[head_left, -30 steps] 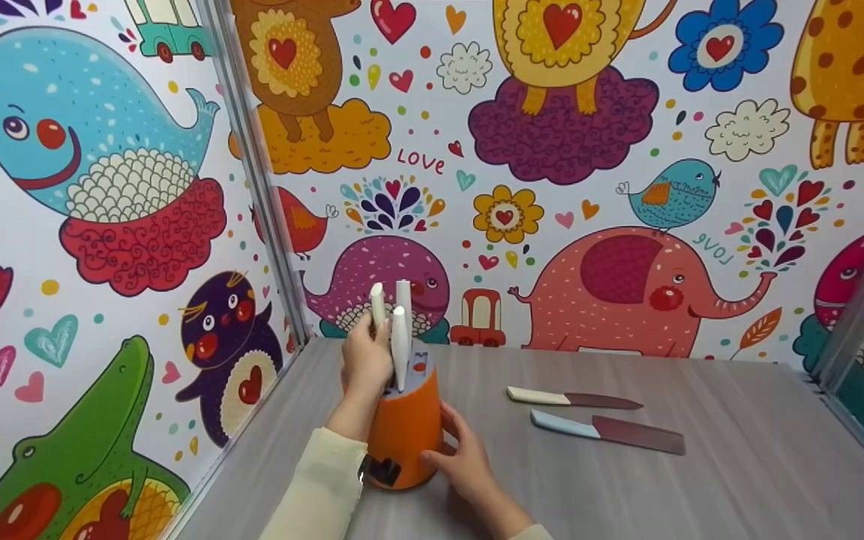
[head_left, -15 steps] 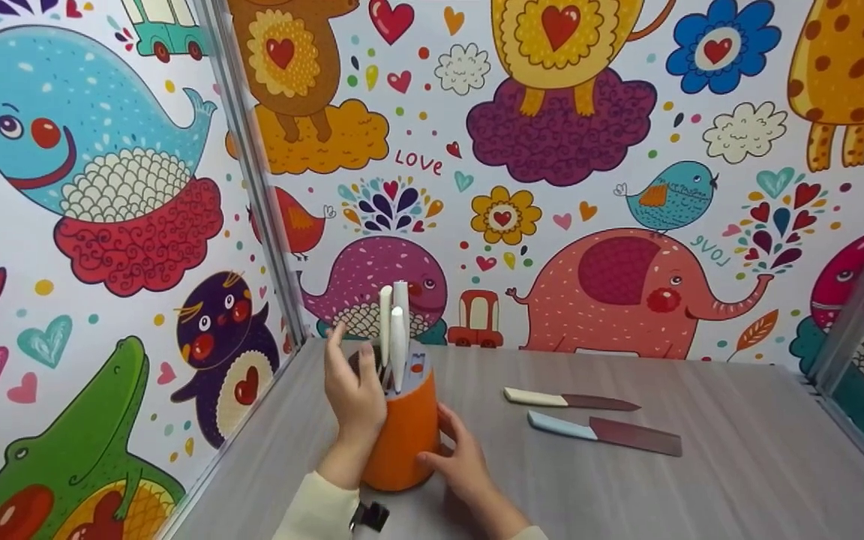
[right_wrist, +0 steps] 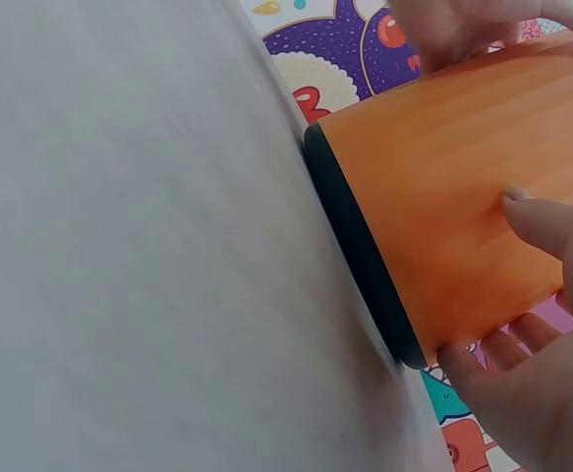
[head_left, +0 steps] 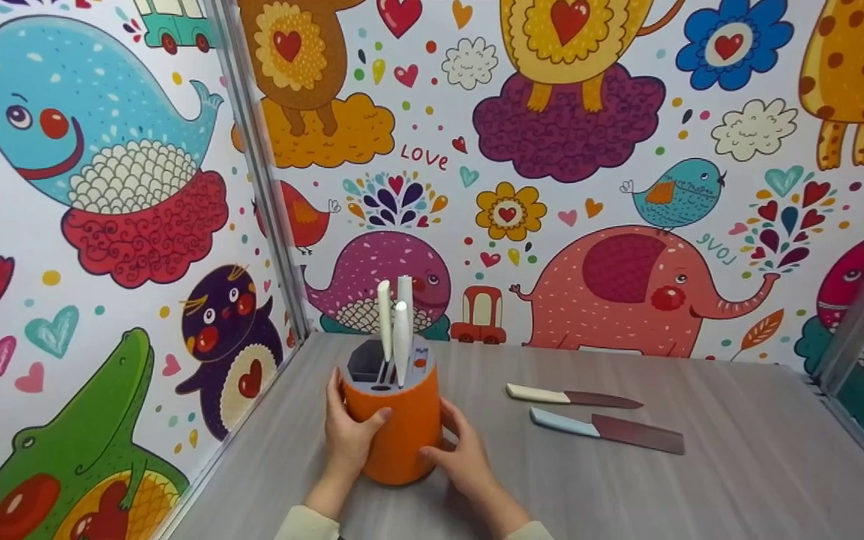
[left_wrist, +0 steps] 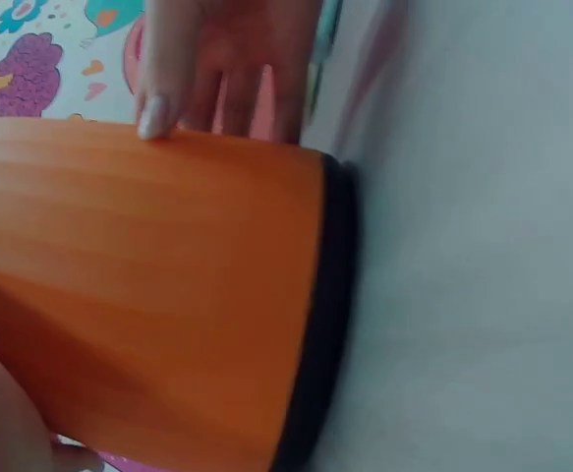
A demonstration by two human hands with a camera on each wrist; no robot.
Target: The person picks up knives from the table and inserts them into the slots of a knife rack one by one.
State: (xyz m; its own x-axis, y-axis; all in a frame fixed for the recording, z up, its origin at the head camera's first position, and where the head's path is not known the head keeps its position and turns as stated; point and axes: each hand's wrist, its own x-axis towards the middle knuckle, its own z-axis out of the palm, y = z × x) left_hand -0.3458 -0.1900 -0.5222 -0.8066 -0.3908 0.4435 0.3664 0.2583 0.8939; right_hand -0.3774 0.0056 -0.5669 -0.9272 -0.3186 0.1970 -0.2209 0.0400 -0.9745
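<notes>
Head view: smooth orange cylindrical knife block stands upright, clasped by curved fingers, left hand at eight o'clock, right hand at four.

Orange knife block: upper end was cut off in both wrist views. White-handled knife inside block: blade was hidden.

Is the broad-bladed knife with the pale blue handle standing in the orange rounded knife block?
No, the broad-bladed knife lies flat on the grey wood-grain tabletop, apart from the orange rounded knife block.
</notes>
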